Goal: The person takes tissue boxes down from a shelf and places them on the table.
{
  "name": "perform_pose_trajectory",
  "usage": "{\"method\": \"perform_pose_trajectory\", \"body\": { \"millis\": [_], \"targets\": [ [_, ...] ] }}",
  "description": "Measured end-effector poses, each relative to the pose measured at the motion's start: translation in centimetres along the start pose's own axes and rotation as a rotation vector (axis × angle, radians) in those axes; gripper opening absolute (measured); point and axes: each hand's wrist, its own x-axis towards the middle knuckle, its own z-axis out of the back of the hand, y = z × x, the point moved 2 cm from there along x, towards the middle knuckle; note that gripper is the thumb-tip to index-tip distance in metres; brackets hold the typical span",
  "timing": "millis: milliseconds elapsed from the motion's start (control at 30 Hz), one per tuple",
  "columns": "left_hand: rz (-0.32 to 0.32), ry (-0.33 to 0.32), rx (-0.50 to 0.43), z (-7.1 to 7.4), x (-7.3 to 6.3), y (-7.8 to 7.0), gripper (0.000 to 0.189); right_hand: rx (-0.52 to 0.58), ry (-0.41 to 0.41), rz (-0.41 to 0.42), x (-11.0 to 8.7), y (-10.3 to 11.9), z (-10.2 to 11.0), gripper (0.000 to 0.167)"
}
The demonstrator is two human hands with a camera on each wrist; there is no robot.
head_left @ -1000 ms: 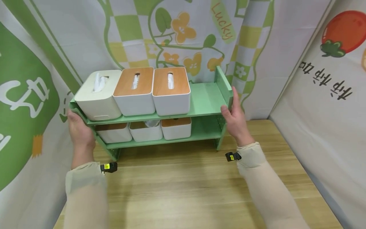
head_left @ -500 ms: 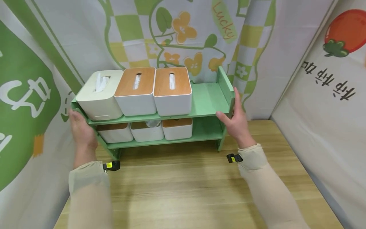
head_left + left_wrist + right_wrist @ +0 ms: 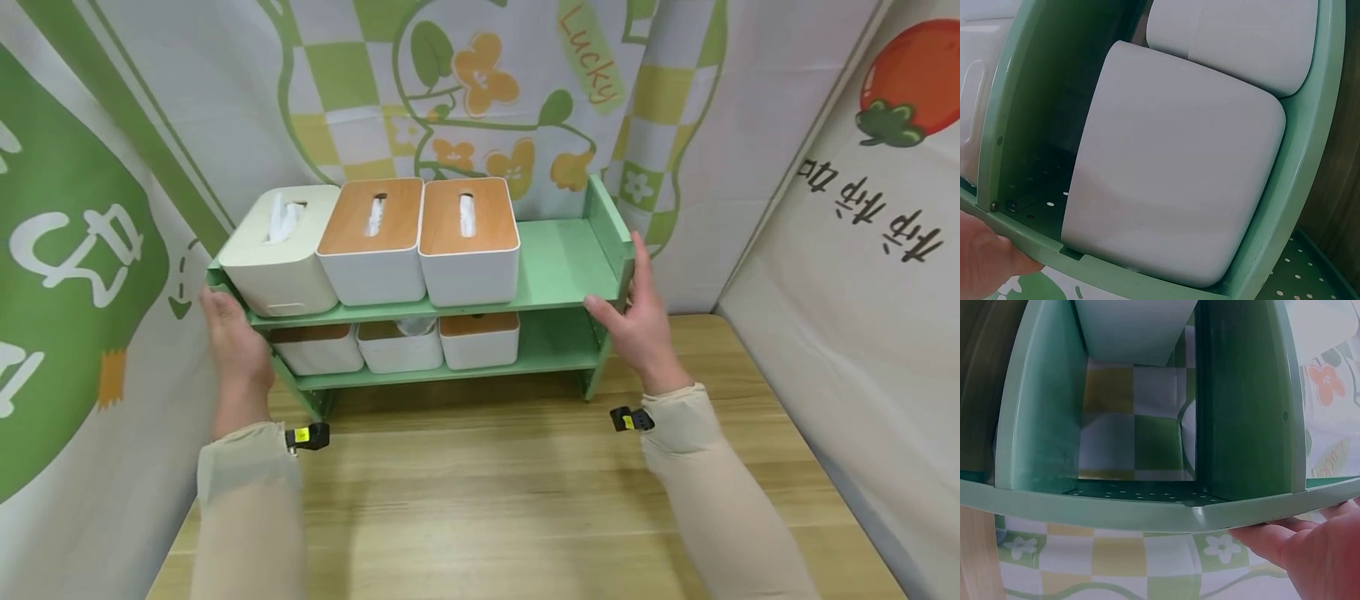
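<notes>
A green two-tier shelf [image 3: 558, 258] stands on the wooden table, seen from above in the head view. My left hand [image 3: 240, 354] holds its left end panel; the fingers are largely hidden behind it. At the other end my right hand [image 3: 641, 333] grips the right panel, thumb at the front edge and fingers along the outer side. On the upper tier, a cream tissue box [image 3: 279, 271] stands beside two white tissue boxes [image 3: 371, 271] with wood-look lids. Several more boxes [image 3: 478, 348] sit below. The left wrist view shows a white box [image 3: 1172, 162] close inside the panel.
A patterned curtain [image 3: 480, 83] hangs right behind the shelf, with printed cloth walls [image 3: 817, 250] on both sides. The bare wooden table top [image 3: 480, 500] extends in front. Both tiers have a bare stretch at their right end.
The shelf, with its boxes and both hands on it, has shifted slightly to the right. The right thumb has moved further round the panel's front edge.
</notes>
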Motion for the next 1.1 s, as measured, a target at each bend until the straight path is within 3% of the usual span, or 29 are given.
{"method": "perform_pose_trajectory", "body": {
  "millis": [67, 400, 700, 1100],
  "targets": [
    [-0.024, 0.003, -0.005, -0.3, -0.1, 0.1, 0.059, 0.001, -0.006, 0.003, 0.0, -0.1, 0.3, 0.094],
    [-0.024, 0.048, 0.011, -1.8, -0.7, 0.3, 0.063, -0.024, -0.046, -0.027, -0.3, -0.3, 1.9, 0.092],
    [-0.066, 0.055, -0.018, -2.9, -1.0, -0.4, 0.060, -0.017, -0.066, -0.044, 0.1, -0.6, 2.8, 0.090],
    [-0.031, 0.109, 0.028, -5.2, -1.9, -0.2, 0.065, -0.047, -0.133, -0.071, -0.3, -1.3, 4.5, 0.089]
  ]
}}
